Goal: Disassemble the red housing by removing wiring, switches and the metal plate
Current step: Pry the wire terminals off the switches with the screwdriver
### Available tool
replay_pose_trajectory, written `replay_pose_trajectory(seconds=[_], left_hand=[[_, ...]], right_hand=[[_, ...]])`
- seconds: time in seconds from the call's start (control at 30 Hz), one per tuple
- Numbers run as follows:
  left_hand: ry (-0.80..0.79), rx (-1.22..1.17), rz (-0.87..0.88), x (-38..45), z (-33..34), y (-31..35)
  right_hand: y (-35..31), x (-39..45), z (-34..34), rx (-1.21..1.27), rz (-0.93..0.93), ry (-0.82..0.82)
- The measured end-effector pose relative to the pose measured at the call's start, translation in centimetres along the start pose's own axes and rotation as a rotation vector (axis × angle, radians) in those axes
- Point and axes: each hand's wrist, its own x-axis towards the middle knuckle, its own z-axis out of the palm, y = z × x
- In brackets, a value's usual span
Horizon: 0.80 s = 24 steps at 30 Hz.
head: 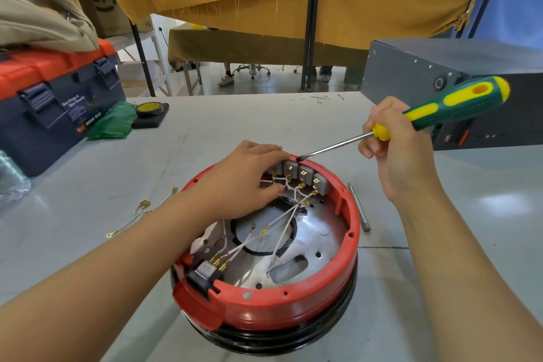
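The red housing (293,307) sits open side up on the grey table (205,132), near its front edge. The left hand (244,176) rests on the far rim, fingers curled over the row of grey switches (296,175) — whether it grips one I cannot tell. The right hand (393,150) grips a green-and-yellow screwdriver (440,110), its tip at the rim beside the switches. White wires (276,228) (brass-tipped) trail across the metal plate (320,239).
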Motion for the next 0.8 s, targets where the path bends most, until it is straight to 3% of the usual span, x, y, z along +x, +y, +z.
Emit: replay_pose_trajectory(seconds=[0.27,0.43,0.8], left_hand=[[0.032,0.212,-0.208,-0.1,-1.8,-0.8],[-0.016,0.417,-0.224,-0.3,-0.9,-0.8],[0.075,0.279,-0.08,0.1,-0.6,-2.1]], right_hand=[[0.1,-0.1,0.0,-0.043,0.007,0.032],[0.0,-0.3,0.2,-0.109,-0.017,0.012],[-0.2,-0.7,0.7,-0.27,-0.083,-0.068]])
